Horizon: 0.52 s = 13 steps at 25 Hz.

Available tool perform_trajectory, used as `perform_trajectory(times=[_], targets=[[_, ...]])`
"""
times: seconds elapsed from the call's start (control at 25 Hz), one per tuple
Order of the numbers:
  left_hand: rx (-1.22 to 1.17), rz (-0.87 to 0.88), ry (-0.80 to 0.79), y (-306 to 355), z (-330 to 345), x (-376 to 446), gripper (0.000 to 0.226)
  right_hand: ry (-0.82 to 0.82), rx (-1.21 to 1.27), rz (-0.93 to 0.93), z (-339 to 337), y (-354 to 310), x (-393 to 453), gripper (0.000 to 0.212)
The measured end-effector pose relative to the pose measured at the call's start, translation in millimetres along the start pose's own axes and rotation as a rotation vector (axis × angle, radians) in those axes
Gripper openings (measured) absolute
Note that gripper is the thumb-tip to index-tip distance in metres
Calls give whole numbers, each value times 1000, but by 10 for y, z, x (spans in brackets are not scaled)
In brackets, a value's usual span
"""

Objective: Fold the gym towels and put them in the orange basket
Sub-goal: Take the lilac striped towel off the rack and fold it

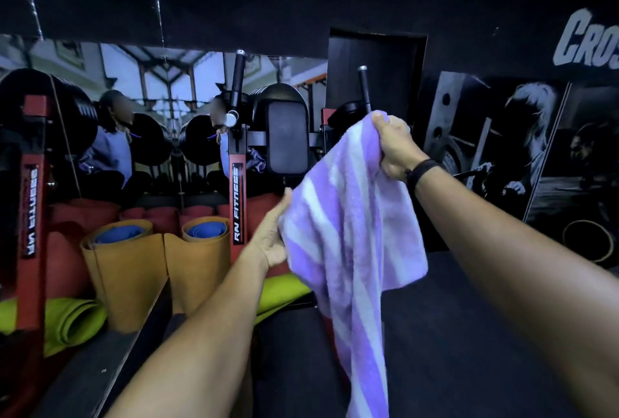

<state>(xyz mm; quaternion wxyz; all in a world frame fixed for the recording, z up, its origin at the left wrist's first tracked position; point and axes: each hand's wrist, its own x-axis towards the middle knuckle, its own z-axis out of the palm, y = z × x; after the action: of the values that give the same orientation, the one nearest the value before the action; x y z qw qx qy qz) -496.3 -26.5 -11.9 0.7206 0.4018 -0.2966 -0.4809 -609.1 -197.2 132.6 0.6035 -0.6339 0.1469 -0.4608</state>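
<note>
A purple and white striped gym towel [351, 243] hangs in the air in front of me, its lower end trailing down to the bottom of the view. My right hand [397, 149] is raised and clenched on the towel's top corner. Lower and to the left, my left hand [273, 236] pinches the towel's left edge. The towel is bunched, not flat. No orange basket is in view.
A red gym machine post [238, 203] with a black pad [287, 138] stands straight ahead before a mirror. Rolled mats, tan [204, 250] and lime green [72, 320], lie at left. A dark floor [469, 334] spreads below; a black mural wall [536, 149] is at right.
</note>
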Motion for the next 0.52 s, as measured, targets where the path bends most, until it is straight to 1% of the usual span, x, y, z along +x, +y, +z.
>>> perform_trajectory(times=[0.04, 0.08, 0.16, 0.2, 0.24, 0.28, 0.32, 0.36, 0.4, 0.44, 0.48, 0.52], targets=[[-30, 0, -25, -36, -17, -16, 81, 16, -14, 6, -40, 2, 27, 22], [14, -34, -45, -55, -48, -28, 82, 42, -27, 16, -90, 0, 39, 21], [241, -169, -42, -95, -53, -64, 83, 133, -62, 35, -224, 4, 79, 21], [320, -174, -41, -109, -78, -44, 84, 190, -76, 31, -303, 15, 100, 21], [318, -129, -14, -104, -95, -4, 83, 222, -75, 26, -387, 12, 99, 21], [262, -56, 46, -71, -89, 39, 77, 218, -41, 24, -468, 9, 86, 18], [186, 7, 109, -4, -69, 76, 71, 148, -22, 35, -549, -4, 31, 16], [111, 58, 139, 73, -41, 123, 66, 21, -84, 56, -629, -18, -27, 36], [54, 90, 148, 155, -11, 175, 60, -144, -296, 114, -736, -6, -78, 66], [36, 113, 176, 239, 16, 227, 50, -289, -571, 181, -801, 5, -173, 79], [40, 129, 223, 330, 57, 256, 40, -387, -779, 259, -867, 36, -221, 70], [53, 141, 266, 411, 88, 286, 32, -431, -833, 321, -910, 29, -277, 55]])
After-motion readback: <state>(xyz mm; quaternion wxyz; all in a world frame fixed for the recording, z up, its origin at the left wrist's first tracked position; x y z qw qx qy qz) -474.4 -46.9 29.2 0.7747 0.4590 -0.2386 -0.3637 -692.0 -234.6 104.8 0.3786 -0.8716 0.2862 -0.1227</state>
